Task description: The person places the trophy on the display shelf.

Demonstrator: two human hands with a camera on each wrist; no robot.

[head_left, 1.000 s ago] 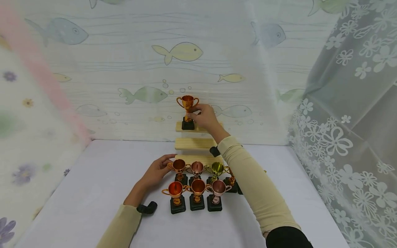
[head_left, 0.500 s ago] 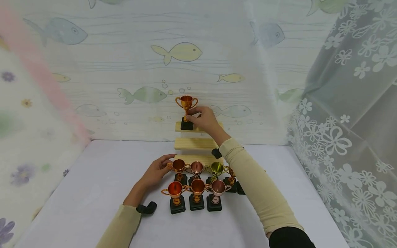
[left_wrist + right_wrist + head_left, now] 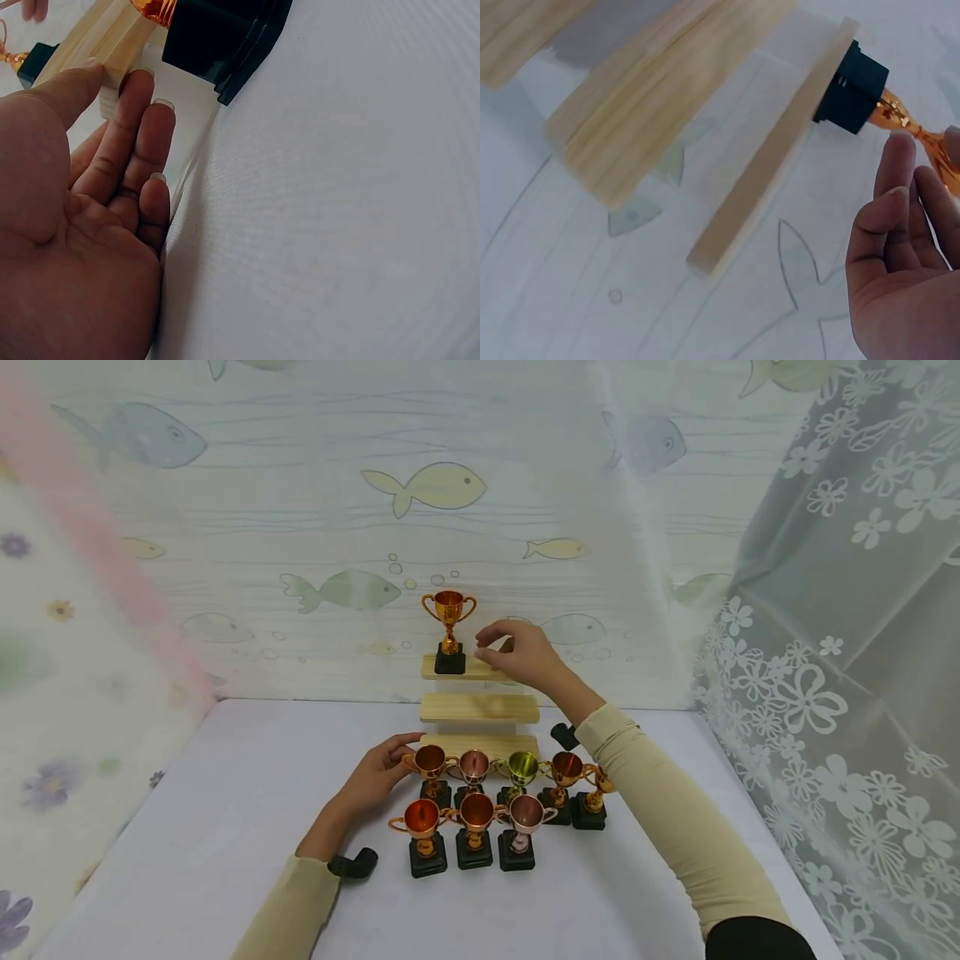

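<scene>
**Cup upright on top step; right hand off it**

Head: the cup (image 3: 449,633) stands toward the left end of the rack's (image 3: 480,707) top step (image 3: 483,675). Right hand (image 3: 525,653) beside it, released, fingers loosely bent, a gap between. Left hand (image 3: 378,777) grasps the rack's lowest step at its left end. Eight cups (image 3: 477,814) stand before it on the worktop (image 3: 360,910). Risk, as judged: right sleeve (image 3: 675,818) passes by the rightmost ones; a low withdrawal might topple them. Room: open board right of the cup; middle step open.

Left wrist: thumb and fingertips pinch the board end. A dark base (image 3: 217,45) is just beside; spreading the fingers could bump it, and a jolt to the rack could tip the top cup. Open worktop beyond.

Right wrist: cup near the board's end, little margin. Fingers overlap its stem; gap unclear from here.
</scene>
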